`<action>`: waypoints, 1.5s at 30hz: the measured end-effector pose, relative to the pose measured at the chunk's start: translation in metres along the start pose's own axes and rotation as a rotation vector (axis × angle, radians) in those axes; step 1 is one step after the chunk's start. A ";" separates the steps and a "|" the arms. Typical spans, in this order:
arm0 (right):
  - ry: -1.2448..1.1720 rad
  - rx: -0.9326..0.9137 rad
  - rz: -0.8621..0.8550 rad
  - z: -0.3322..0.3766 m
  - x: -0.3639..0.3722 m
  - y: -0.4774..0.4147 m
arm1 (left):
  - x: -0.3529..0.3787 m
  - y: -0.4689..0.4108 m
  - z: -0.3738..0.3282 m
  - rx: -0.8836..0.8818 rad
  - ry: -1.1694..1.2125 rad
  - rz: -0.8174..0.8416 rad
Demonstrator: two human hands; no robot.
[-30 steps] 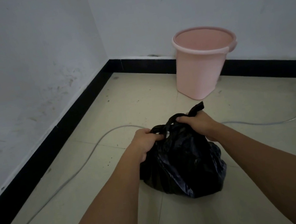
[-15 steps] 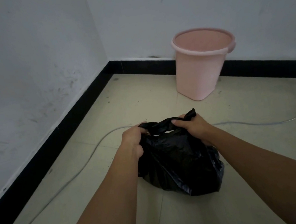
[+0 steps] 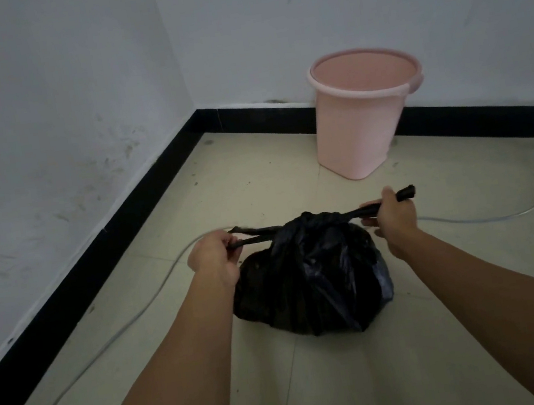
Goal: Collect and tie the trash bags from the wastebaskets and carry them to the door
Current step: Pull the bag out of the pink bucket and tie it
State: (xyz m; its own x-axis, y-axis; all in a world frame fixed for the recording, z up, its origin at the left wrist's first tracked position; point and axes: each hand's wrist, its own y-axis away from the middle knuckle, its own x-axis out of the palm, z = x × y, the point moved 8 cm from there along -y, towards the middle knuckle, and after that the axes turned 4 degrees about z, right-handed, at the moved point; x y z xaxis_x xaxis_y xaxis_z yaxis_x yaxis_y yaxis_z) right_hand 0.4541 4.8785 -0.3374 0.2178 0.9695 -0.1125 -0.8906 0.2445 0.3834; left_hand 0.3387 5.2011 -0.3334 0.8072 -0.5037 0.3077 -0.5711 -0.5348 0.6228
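My left grip (image 3: pixel 213 257) and right grip (image 3: pixel 391 218) are each closed tight on a twisted end of the black trash bag (image 3: pixel 312 282) — arms outstretched, pulling apart over a knot. The bag sits on the tiled floor (image 3: pixel 354 380), a pink wastebasket (image 3: pixel 361 125) beyond it by the wall (image 3: pixel 37 115) — a thin cable (image 3: pixel 490 219) trailing past.

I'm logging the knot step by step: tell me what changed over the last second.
The left hand and right hand moved apart, pulling the black trash bag's two ends out sideways and cinching its neck into a knot. Both hands kept their grip. The bag stayed on the floor, and the pink bucket and the cable stayed put.
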 end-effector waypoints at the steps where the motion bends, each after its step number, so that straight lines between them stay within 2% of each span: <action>1: 0.022 0.015 -0.044 -0.005 -0.013 -0.005 | -0.010 -0.003 -0.002 0.009 -0.005 -0.041; 5: 0.054 0.060 -0.164 -0.018 -0.047 -0.015 | -0.051 -0.009 -0.005 0.024 0.021 -0.249; 7: 0.008 0.080 -0.176 -0.019 -0.052 -0.015 | -0.059 -0.011 -0.003 0.065 -0.079 -0.283; 9: -0.091 0.144 -0.100 -0.021 -0.046 -0.015 | -0.054 -0.012 -0.010 0.205 -0.436 -0.280; 11: -0.176 0.226 0.063 -0.023 -0.030 -0.011 | -0.034 -0.004 -0.015 0.374 -0.843 -0.207; 13: -0.216 0.253 0.212 -0.019 -0.012 -0.006 | -0.004 0.009 -0.018 0.622 -1.275 -0.150; 15: -0.200 0.227 0.313 -0.013 0.006 0.000 | 0.031 0.022 -0.009 0.851 -1.580 -0.031; 18: -0.076 0.149 0.442 -0.010 0.033 0.011 | 0.057 0.021 0.011 0.903 -1.781 0.148; 20: 0.049 0.074 0.467 -0.010 0.044 0.018 | 0.057 0.016 0.015 0.911 -1.866 0.143; 22: 0.136 -0.034 0.448 -0.004 0.048 0.024 | 0.058 0.018 0.013 1.003 -1.930 0.095; 24: 0.180 -0.163 0.401 0.009 0.049 0.029 | 0.065 0.023 0.014 1.089 -1.935 0.085; 26: 0.178 -0.239 0.362 0.021 0.051 0.033 | 0.070 0.019 0.021 1.053 -1.962 0.147; 29: 0.089 -0.187 0.349 0.030 0.055 0.034 | 0.065 0.003 0.041 0.826 -2.038 0.287; 31: -0.042 -0.103 0.368 0.029 0.057 0.034 | 0.061 -0.002 0.058 0.678 -2.007 0.403; 34: -0.221 0.012 0.343 0.025 0.052 0.032 | 0.060 0.000 0.070 0.477 -1.698 0.522; 39: -0.234 0.109 0.026 0.003 0.007 0.006 | 0.064 0.006 0.040 0.359 -1.122 0.506; 42: -0.215 0.094 -0.056 0.000 -0.005 0.004 | 0.064 0.016 0.034 0.194 -0.975 0.558; 45: -0.241 0.005 0.038 0.023 0.006 0.008 | 0.063 0.018 0.029 0.167 -0.966 0.557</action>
State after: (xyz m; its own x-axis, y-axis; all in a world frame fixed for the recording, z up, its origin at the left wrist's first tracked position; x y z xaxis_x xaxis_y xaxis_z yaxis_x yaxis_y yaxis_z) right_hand 0.4577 4.8868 -0.3135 0.2733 0.9539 0.1236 -0.8980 0.2070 0.3882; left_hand 0.3757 5.1403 -0.3236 0.0215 -0.9757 -0.2179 -0.8869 -0.1192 0.4463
